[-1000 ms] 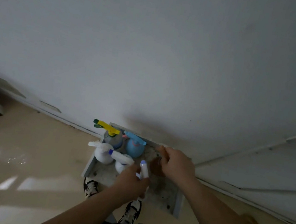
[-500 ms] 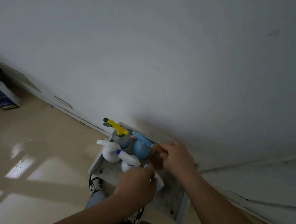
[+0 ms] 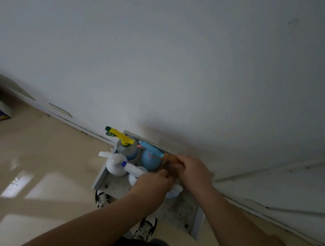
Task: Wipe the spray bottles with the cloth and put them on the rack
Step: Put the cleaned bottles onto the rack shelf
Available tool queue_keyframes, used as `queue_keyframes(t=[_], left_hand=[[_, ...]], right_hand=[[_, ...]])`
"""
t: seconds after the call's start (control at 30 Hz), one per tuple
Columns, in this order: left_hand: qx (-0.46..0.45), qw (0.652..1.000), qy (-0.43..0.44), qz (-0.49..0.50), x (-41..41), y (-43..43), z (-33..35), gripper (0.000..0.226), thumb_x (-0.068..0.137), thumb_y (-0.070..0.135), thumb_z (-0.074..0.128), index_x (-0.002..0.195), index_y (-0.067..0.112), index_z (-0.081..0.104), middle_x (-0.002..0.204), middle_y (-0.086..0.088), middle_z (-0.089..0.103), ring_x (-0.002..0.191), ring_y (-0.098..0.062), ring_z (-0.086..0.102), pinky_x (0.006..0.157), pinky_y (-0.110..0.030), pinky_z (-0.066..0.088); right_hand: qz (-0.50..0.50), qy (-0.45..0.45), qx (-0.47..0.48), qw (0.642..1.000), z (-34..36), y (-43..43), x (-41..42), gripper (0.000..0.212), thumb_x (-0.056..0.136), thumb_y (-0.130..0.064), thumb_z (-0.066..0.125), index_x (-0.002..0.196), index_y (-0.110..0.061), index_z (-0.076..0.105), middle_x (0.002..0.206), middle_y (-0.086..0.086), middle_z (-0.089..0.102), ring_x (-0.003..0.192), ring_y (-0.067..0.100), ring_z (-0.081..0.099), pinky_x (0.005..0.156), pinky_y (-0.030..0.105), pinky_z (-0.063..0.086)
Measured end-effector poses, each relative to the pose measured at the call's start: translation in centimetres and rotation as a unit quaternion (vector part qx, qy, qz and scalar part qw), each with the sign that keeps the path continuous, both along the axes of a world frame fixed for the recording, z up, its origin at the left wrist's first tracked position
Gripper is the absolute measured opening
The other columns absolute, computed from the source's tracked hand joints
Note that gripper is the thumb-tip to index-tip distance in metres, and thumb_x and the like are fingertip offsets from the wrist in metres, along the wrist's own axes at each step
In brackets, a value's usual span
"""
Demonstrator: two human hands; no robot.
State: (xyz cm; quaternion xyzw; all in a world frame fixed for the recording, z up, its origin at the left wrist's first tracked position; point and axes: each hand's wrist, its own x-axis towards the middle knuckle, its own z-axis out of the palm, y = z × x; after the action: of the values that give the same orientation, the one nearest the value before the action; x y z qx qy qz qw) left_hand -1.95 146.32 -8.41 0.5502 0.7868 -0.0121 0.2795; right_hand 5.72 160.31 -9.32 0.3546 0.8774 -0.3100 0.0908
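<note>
Orange-nozzled bottle (image 3: 170,157) is gripped by right hand (image 3: 194,173) fingers (image 3: 181,159) over the rack (image 3: 100,177); left hand (image 3: 152,184) fingers' hold is unclear.

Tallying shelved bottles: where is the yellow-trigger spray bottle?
Head view: the yellow-trigger spray bottle stands in the grey rack's far left corner, beside the blue spray bottle.

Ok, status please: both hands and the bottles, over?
Right hand grips brown bottle at back of rack. Left hand holds white bottle. Blue bottle crowds close beside.
</note>
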Motion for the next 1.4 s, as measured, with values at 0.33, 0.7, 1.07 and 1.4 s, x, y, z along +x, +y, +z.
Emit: queue_keyframes(t=[0.33,0.7,1.07,1.4], left_hand=[[0.012,1.000,-0.016,0.002,-0.9,0.1,0.3,0.050,0.097,0.009,0.057,0.145,0.019,0.050,0.135,-0.011,0.053,0.117,-0.033,0.061,0.095,-0.040,0.048],[0.013,1.000,-0.008,-0.015,-1.7,-0.2,0.2,0.039,0.094,0.009,0.058,0.132,0.018,0.060,0.130,-0.008,0.055,0.112,-0.030,0.063,0.088,-0.036,0.048],[0.220,0.972,-0.080,0.018,1.5,-1.2,0.6,0.020,0.095,0.024,0.052,0.098,0.013,0.069,0.106,0.000,0.058,0.081,-0.024,0.064,0.065,-0.037,0.054],[0.187,0.964,-0.163,0.091,3.6,-2.6,0.5,0.018,0.096,0.019,0.058,0.097,0.013,0.075,0.093,-0.002,0.070,0.076,-0.017,0.063,0.070,-0.032,0.054]], right_hand=[[-0.024,-0.003,-0.021,0.999,0.3,1.5,1.2,0.024,0.094,-0.022,0.067,0.116,-0.023,0.075,0.113,0.007,0.073,0.106,0.029,0.066,0.090,0.039,0.054],[-0.088,0.035,0.010,0.995,0.2,1.0,3.7,0.026,0.098,-0.024,0.066,0.123,-0.019,0.072,0.117,0.007,0.068,0.106,0.028,0.065,0.090,0.038,0.054],[-0.291,0.022,-0.082,0.953,-1.6,0.0,10.2,0.014,0.095,-0.032,0.070,0.098,-0.018,0.069,0.097,0.003,0.067,0.086,0.020,0.061,0.071,0.030,0.040],[-0.316,0.077,-0.104,0.940,-3.4,0.2,9.8,0.022,0.104,-0.020,0.055,0.112,-0.016,0.075,0.113,0.013,0.072,0.096,0.028,0.063,0.080,0.032,0.047]])
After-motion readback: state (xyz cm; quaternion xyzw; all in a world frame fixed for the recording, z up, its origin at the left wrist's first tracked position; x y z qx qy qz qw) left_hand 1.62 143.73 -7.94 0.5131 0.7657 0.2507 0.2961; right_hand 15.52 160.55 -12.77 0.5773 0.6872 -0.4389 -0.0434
